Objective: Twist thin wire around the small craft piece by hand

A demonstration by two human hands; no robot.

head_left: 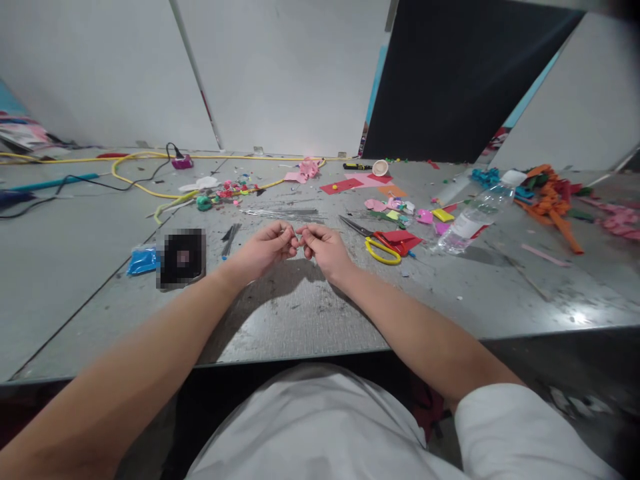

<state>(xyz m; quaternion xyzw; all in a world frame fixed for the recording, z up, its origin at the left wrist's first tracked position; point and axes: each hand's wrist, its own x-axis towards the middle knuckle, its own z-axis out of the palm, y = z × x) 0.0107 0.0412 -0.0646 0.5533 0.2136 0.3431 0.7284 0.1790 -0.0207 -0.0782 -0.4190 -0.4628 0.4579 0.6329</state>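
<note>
My left hand (pixel 273 243) and my right hand (pixel 320 245) meet above the middle of the grey table, fingertips pinched close together. Whatever lies between the fingers is too small to make out. Just beyond them is a loose bundle of thin metal wires (pixel 283 214). Scissors (pixel 383 250) with yellow and red handles lie open to the right of my right hand, partly over a piece of red paper (pixel 406 240). Left of my left hand rests a short bunch of dark strips (pixel 231 240).
A clear plastic bottle (pixel 470 223) stands tilted in view at the right, near orange balloons (pixel 553 207). Colourful clay packets (pixel 443 215) and red paper sheets (pixel 341 186) lie farther back. At left are a blurred-out black object (pixel 183 259), a blue packet (pixel 143 261) and a yellow cable (pixel 120 175).
</note>
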